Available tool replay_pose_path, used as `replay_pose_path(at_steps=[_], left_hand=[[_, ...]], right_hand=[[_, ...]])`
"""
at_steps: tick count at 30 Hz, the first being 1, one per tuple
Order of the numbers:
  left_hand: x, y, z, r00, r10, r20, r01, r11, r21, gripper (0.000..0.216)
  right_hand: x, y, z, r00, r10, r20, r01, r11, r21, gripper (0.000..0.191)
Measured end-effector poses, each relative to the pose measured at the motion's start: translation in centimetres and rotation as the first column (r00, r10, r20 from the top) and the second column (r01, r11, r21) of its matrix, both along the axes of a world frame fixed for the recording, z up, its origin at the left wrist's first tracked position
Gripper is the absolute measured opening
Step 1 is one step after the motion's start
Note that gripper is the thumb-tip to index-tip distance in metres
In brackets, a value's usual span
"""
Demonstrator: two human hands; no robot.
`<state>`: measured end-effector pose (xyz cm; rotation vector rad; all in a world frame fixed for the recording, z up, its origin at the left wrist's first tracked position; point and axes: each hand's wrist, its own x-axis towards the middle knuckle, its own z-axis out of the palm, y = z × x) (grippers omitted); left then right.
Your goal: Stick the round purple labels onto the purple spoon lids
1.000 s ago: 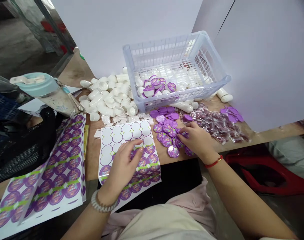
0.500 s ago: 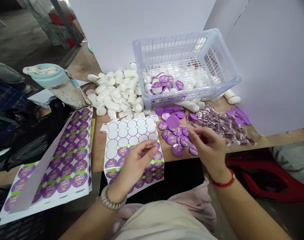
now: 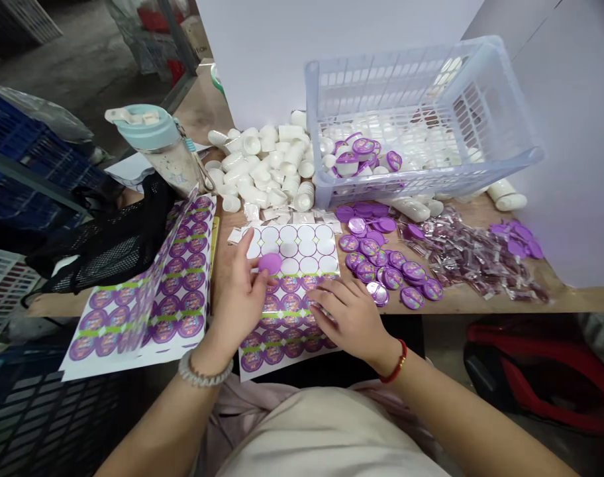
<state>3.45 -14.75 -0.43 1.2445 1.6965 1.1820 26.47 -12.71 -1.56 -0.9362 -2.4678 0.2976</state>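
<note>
A plain purple lid (image 3: 270,264) is between the thumb and fingers of my left hand (image 3: 237,288), whose index finger points up. That hand is over the left side of a sticker sheet (image 3: 309,233) with round purple labels below and bare white circles above. My right hand (image 3: 350,321) rests over the sheet's right side, fingers curved and apart from the thumb; I see nothing in it. Beside it lie several labelled purple lids (image 3: 392,278), one catching a white glare. Plain purple lids (image 3: 369,210) are piled behind them.
A clear plastic basket (image 3: 431,182) holds lidded cups at the back. White cups (image 3: 267,165) are heaped left of it, near a tumbler (image 3: 157,149). Small brown-filled packets (image 3: 471,255) spread rightward. More sticker sheets (image 3: 185,298) and a black mesh bag (image 3: 113,238) occupy the left.
My view has swung left. My right hand has moved from the labelled lids to the sheet. My left hand has shifted to the sheet's left side and now holds a purple lid.
</note>
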Motion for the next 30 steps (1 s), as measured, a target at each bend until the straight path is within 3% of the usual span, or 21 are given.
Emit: replay_pose_path(at_steps=[1,3,6,9,13,17,21,26,30], left_hand=[[-1.1,-0.2,0.1,0.979,-0.028,-0.2,0.034,0.999,0.026,0.06],[-2.5,-0.7,0.0,0.86,-0.089,-0.502,0.111,0.994,0.015,0.055],[-3.1,-1.1,-1.0,0.711,-0.133,-0.691,0.144,0.989,-0.042,0.057],[-3.2,-1.3,-2.2,0.718,-0.128,-0.684,0.159,0.987,-0.018,0.066],[-3.6,-1.6,-2.8,0.785,-0.04,-0.618,0.112,0.991,0.078,0.054],[-3.7,-1.7,-2.7,0.834,0.005,-0.552,0.077,0.989,0.126,0.041],[-3.5,-1.6,-2.5,0.81,-0.056,-0.584,0.129,0.988,0.084,0.039],[-3.4,-1.6,-2.0,0.757,-0.06,-0.65,0.068,0.998,-0.013,0.041],[-3.0,-1.4,-2.0,0.761,-0.104,-0.64,0.159,0.987,0.029,0.034]], right_hand=[[-0.6,0.2,-0.2,1.0,0.0,-0.007,0.0,0.999,-0.047,0.02],[-2.0,0.8,-0.4,1.0,0.01,-0.024,-0.013,0.991,-0.133,0.025],[-4.8,1.9,-0.8,1.0,0.024,0.0,-0.024,0.98,-0.2,0.036],[-7.0,2.5,-1.3,0.997,0.045,0.063,-0.031,0.978,-0.208,0.044],[-7.9,2.6,-2.0,0.993,0.077,0.089,-0.057,0.977,-0.206,0.042],[-7.6,2.9,-2.4,0.998,0.068,0.003,-0.065,0.967,-0.245,0.038],[-7.2,3.5,-2.3,0.994,0.055,-0.096,-0.083,0.946,-0.312,0.043],[-6.4,4.2,-2.2,0.984,0.132,-0.12,-0.168,0.912,-0.375,0.051],[-6.1,4.6,-2.5,0.979,0.153,-0.135,-0.193,0.911,-0.364,0.047]])
